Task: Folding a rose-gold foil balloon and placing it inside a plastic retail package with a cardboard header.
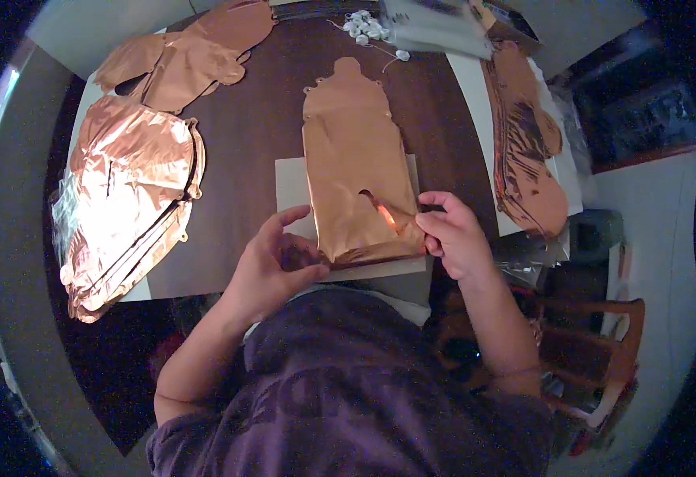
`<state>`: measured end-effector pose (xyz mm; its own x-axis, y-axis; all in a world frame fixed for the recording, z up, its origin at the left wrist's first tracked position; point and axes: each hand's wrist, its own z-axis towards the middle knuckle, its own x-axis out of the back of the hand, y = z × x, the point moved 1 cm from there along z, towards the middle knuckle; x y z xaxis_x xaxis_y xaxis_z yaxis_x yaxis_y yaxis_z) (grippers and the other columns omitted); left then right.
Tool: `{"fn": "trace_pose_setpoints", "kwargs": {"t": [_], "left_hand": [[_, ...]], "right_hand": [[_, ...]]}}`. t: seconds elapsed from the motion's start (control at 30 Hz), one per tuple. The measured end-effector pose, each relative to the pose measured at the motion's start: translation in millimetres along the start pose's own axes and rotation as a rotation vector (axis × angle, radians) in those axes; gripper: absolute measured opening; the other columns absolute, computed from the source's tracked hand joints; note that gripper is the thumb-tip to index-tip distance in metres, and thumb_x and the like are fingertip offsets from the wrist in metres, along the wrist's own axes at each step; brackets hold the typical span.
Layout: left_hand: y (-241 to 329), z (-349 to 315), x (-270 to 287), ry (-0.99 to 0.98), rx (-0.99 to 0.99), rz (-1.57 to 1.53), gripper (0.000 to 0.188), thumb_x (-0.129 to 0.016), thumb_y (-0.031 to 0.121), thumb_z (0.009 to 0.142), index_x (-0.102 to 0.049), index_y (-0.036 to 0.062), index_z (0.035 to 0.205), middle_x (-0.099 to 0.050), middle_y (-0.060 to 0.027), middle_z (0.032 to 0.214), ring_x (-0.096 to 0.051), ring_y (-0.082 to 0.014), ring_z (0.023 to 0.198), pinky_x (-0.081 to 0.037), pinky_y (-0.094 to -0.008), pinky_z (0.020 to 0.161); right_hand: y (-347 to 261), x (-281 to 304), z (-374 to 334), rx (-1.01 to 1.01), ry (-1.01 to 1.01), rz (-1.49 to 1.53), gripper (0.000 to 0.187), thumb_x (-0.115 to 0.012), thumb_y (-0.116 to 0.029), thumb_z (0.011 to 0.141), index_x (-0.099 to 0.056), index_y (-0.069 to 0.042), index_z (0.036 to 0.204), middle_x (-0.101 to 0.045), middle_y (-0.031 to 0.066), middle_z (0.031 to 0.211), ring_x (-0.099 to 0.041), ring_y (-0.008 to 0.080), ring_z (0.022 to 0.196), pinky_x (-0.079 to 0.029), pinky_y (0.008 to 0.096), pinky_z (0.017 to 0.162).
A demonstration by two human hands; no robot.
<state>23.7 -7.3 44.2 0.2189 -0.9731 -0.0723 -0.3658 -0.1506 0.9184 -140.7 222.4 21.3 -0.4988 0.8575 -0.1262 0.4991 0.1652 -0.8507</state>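
Note:
A flat, uninflated rose-gold foil balloon point(352, 159) lies folded in front of me, its rounded tab pointing away. Near its lower part, a dark slot-like gap and a bright crease show in the foil. My right hand point(451, 230) pinches the balloon's lower right edge between thumb and fingers, lifting the foil slightly there. At the lower left corner is my left hand point(272, 258), thumb and fingers apart; its thumb tip is at the corner, and I cannot tell whether it touches. Under the balloon lies a light grey-beige sheet of card point(290, 183).
More flat foil balloons lie on the dark table point(236, 159): a shiny stack point(133, 167) at left, another pile point(181, 60) at far left, and some point(527, 143) at right. White ribbon coils point(366, 28) and clear plastic bags point(435, 28) sit at the back. A wooden chair point(634, 350) stands at right.

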Motion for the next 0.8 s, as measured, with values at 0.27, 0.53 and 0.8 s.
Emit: {"fn": "trace_pose_setpoints", "kwargs": {"t": [0.27, 0.53, 0.8], "left_hand": [[2, 1, -9, 0.104, -0.220, 0.304, 0.081, -0.071, -0.002, 0.078, -0.030, 0.0072, 0.147, -0.065, -0.0093, 0.090, -0.064, -0.0177, 0.086, -0.052, -0.0295, 0.081], [-4, 4, -3, 0.165, -0.189, 0.365, 0.078, -0.068, -0.002, 0.080, -0.031, 0.0095, 0.147, -0.063, -0.0099, 0.082, -0.056, -0.0125, 0.064, -0.047, -0.0271, 0.062], [-9, 7, 4, 0.153, -0.228, 0.207, 0.075, -0.069, -0.001, 0.081, -0.033, 0.0087, 0.146, -0.060, -0.0028, 0.082, -0.054, -0.0074, 0.065, -0.044, -0.0222, 0.060]], "right_hand": [[-5, -10, -2, -0.041, 0.011, 0.022, 0.038, -0.064, -0.010, 0.089, -0.048, -0.004, 0.122, -0.059, 0.0011, 0.078, -0.047, 0.0055, 0.053, -0.032, 0.0214, 0.044], [-8, -17, -26, 0.021, 0.008, -0.317, 0.037, -0.065, -0.014, 0.091, -0.049, -0.001, 0.122, -0.059, 0.0012, 0.079, -0.050, 0.0056, 0.054, -0.034, 0.0194, 0.044], [4, -7, -24, -0.082, -0.120, -0.288, 0.029, -0.069, -0.015, 0.088, -0.058, 0.000, 0.109, -0.058, -0.0005, 0.080, -0.048, 0.0049, 0.054, -0.036, 0.0190, 0.046]]}}
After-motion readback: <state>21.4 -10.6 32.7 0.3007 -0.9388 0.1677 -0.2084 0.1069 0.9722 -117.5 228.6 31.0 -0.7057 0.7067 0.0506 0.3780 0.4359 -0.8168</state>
